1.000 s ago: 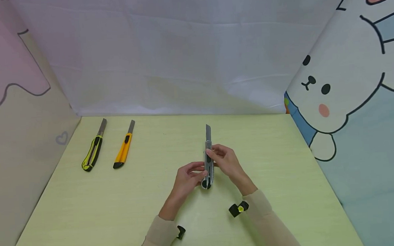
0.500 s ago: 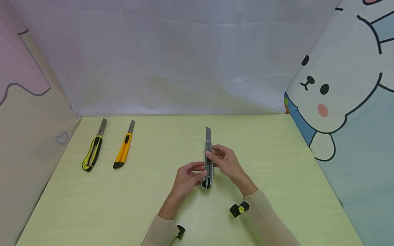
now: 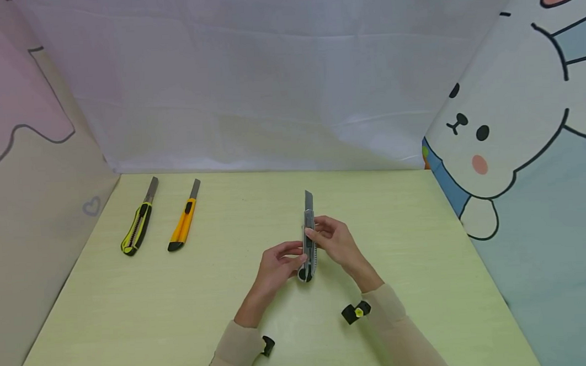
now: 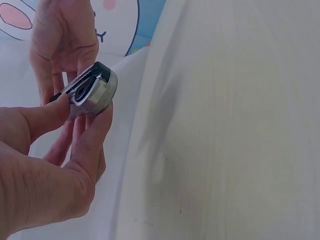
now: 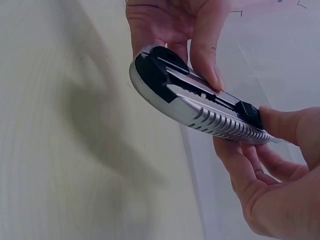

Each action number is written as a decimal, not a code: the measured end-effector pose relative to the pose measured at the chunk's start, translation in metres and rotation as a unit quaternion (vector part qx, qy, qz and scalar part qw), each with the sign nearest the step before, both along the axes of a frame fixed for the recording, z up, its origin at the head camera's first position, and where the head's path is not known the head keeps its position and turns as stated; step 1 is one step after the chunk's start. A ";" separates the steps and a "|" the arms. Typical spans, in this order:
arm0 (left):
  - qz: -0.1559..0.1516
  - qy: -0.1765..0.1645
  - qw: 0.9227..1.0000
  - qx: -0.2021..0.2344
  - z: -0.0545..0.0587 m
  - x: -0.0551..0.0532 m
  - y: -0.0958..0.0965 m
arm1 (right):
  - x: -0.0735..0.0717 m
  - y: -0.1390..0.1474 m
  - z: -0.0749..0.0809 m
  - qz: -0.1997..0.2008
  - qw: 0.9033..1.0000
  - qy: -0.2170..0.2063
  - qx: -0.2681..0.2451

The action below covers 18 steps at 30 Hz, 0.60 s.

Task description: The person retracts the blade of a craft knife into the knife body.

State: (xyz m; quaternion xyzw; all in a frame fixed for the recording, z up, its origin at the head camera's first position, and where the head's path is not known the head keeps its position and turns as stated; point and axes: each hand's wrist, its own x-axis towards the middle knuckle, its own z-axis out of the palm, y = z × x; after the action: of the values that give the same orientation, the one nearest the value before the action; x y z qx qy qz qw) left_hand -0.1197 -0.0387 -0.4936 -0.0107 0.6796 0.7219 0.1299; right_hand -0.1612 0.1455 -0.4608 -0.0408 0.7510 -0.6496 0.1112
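A silver utility knife [image 3: 310, 243] with black parts is held between both hands above the table, its blade [image 3: 309, 200] out and pointing away from me. Near the knife's rounded butt end, my left hand [image 3: 279, 266] pinches the handle between thumb and fingers. Further up, my right hand [image 3: 341, 247] grips it from the other side. In the right wrist view the right thumb [image 5: 282, 124] presses on the black slider [image 5: 248, 114], with the fingers under the ribbed metal body. The left wrist view shows the butt end [image 4: 102, 92], while the blade is hidden there.
Two more utility knives lie on the table [image 3: 131, 318] at the left, blades out: a green and black one [image 3: 137, 229] and an orange one [image 3: 183, 224]. A white cloth [image 3: 268, 96] hangs behind the table; printed cloths flank it.
My right thumb has slid a little towards the butt end, and the blade now sticks out less. My left hand keeps its hold on the handle.
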 end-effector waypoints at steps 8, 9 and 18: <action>0.001 -0.005 1.000 0.010 0.001 0.000 -0.001 | 0.001 -0.001 0.001 0.008 1.000 0.007 0.012; 0.000 -0.005 1.000 0.010 0.001 0.000 -0.001 | 0.001 -0.001 0.001 0.010 1.000 0.009 0.014; 0.001 -0.004 1.000 0.006 -0.002 -0.001 -0.002 | 0.001 0.000 0.000 0.013 0.999 0.024 0.046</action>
State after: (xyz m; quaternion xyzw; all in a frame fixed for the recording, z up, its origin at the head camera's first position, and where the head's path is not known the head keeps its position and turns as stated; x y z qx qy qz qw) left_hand -0.1207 -0.0409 -0.4956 -0.0133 0.6745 0.7264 0.1316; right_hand -0.1598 0.1456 -0.4611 -0.0609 0.7818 -0.6118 0.1036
